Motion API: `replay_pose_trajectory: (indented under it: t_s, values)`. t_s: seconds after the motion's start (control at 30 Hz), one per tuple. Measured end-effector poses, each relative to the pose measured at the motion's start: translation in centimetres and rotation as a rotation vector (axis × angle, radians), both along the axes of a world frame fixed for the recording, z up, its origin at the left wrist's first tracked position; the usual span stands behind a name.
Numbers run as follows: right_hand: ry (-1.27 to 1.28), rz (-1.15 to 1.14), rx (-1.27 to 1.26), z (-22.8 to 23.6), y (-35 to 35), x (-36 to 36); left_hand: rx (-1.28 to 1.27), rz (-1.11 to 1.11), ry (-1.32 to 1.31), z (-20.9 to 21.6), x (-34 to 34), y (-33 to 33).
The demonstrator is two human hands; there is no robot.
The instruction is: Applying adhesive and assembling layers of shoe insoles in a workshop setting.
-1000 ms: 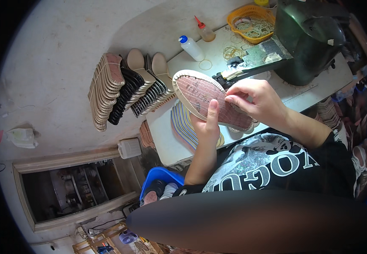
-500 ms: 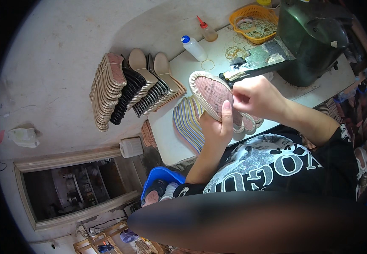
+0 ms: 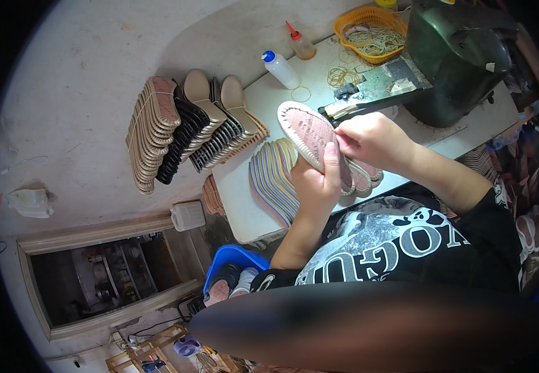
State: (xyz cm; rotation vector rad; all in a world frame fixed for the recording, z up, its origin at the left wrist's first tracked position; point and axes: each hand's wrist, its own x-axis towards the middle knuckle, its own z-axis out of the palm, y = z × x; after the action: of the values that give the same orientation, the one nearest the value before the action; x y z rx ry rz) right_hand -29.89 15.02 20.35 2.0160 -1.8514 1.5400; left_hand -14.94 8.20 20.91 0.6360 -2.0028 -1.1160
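My left hand (image 3: 319, 183) grips a shoe insole (image 3: 308, 128) with a pink ribbed underside and a pleated beige rim, its thumb lying across the underside. Fingers bent in a pinch, my right hand (image 3: 376, 138) is at the insole's right edge; whatever those fingertips hold is hidden. Just below the held piece, more pink-bottomed insoles (image 3: 362, 179) with beige rims lie near the table's front edge. Left of my left hand, a fanned stack of striped multicoloured sheets (image 3: 272, 177) rests on the white table (image 3: 238, 211).
Bundled beige and black insoles (image 3: 151, 133) stand against the wall at left. A dark green machine (image 3: 456, 56) takes up the table's right side. Behind are a white bottle (image 3: 282, 71), a red-tipped bottle (image 3: 302, 46) and a yellow basket (image 3: 369, 37) of rubber bands. A blue bin (image 3: 235, 258) sits below.
The insole has tilted and turned slightly in my left hand. My right hand has lowered its fingers onto the insole's edge. The whole view has shifted slightly.
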Motion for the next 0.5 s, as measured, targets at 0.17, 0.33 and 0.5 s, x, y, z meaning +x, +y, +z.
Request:
replay_pose_trajectory:
  t_s: [0.17, 0.33, 0.5]
  values:
    - [-0.269, -0.039, 0.305, 0.5, 0.2, -0.3, 0.029, -0.018, -0.085, 0.2, -0.3, 0.2]
    - [-1.325, 0.221, 0.386, -2.8, 0.1, -1.0, 0.055, 0.018, -0.035, -1.0, -0.5, 0.5]
    - [-1.108, 0.161, 0.264, -5.9, 1.9, 1.6, 0.156, 0.175, 0.173, -3.1, -2.1, -2.8]
